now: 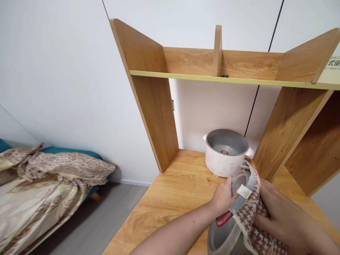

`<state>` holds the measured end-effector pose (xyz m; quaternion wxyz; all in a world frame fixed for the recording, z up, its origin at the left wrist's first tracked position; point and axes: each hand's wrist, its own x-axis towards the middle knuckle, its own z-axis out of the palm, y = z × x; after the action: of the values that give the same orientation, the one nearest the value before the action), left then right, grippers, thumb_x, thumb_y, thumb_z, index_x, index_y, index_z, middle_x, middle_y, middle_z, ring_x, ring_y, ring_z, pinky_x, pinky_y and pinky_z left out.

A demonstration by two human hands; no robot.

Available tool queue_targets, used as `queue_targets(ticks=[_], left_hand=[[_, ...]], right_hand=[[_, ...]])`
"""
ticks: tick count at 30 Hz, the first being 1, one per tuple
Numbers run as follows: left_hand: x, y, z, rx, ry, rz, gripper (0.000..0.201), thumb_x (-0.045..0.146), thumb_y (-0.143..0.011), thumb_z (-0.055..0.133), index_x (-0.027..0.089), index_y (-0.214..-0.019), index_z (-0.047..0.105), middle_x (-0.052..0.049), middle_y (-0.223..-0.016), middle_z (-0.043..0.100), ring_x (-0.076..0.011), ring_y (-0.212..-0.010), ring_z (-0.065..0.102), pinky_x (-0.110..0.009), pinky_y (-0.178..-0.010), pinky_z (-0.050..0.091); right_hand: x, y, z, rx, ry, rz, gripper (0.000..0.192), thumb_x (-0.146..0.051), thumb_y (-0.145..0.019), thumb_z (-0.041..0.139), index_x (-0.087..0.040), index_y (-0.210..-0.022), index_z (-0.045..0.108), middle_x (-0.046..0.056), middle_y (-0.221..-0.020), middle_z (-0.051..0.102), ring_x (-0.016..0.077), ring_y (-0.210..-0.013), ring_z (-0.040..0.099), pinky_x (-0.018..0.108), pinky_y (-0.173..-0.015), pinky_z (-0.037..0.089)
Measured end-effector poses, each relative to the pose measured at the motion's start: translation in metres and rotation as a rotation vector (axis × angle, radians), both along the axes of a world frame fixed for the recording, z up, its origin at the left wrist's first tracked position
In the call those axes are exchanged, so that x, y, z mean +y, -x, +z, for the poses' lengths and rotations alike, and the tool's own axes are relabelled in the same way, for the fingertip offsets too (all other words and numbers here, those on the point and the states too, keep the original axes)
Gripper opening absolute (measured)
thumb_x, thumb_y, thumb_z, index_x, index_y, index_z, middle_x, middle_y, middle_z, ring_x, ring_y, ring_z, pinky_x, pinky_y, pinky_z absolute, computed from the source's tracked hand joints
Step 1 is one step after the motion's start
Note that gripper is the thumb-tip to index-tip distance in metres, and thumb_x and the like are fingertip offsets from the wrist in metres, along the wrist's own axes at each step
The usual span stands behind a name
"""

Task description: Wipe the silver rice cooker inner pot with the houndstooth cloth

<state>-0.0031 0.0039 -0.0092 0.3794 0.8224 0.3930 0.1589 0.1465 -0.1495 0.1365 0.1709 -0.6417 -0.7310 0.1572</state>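
Note:
A grey piece with a pale rounded rim (215, 238) is tilted low in front of me. It looks like a pot lid or inner pot, but the cloth covers too much of it to be certain. My left hand (224, 194) grips its upper end, with the fingers partly hidden. Draped over its right side is a brown-and-white patterned cloth (251, 212) with a red label and a white tag. My right hand (278, 212) is closed on this cloth, pressed against the piece. Just beyond both hands stands a white cooker base (225, 163), lidless, with a grey inside.
The wooden desk (156, 202) carries a shelf unit (156, 117) with side panels left and right of the cooker base. A printed box (330, 71) sits at the upper right. At left, patterned bedding (58, 184) lies on a teal bed, with grey floor (119, 202) between.

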Motion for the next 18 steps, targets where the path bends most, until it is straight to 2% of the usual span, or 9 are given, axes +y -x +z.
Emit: queue_targets(ticks=[3,6,18], left_hand=[[0.0,0.0,-0.002,0.022,-0.074,-0.004,0.046,0.055,-0.102,0.052,0.024,-0.135,0.05,-0.021,-0.136,0.076,-0.0387,-0.129,0.074,-0.046,-0.105,0.056],[0.001,-0.001,-0.003,0.043,-0.086,-0.013,0.045,0.053,-0.1,0.055,0.024,-0.134,0.05,-0.021,-0.133,0.077,-0.0394,-0.126,0.076,-0.046,-0.102,0.057],[0.002,-0.001,-0.004,0.082,-0.088,-0.035,0.043,0.052,-0.101,0.058,0.026,-0.133,0.048,-0.017,-0.141,0.075,-0.0365,-0.131,0.073,-0.043,-0.105,0.055]], right_hand=[[0.0,0.001,0.0,-0.008,-0.01,0.004,0.048,-0.043,-0.091,0.064,-0.025,-0.135,0.062,0.016,-0.145,0.067,0.0403,-0.14,0.06,0.063,-0.121,0.049],[0.0,0.001,-0.001,-0.006,-0.022,0.009,0.053,-0.045,-0.092,0.064,-0.025,-0.141,0.06,0.016,-0.15,0.065,0.04,-0.142,0.059,0.062,-0.122,0.048],[-0.004,0.005,-0.011,-0.047,-0.099,-0.01,0.064,-0.041,-0.09,0.062,-0.022,-0.15,0.057,0.018,-0.15,0.066,0.0397,-0.146,0.059,0.063,-0.123,0.049]])
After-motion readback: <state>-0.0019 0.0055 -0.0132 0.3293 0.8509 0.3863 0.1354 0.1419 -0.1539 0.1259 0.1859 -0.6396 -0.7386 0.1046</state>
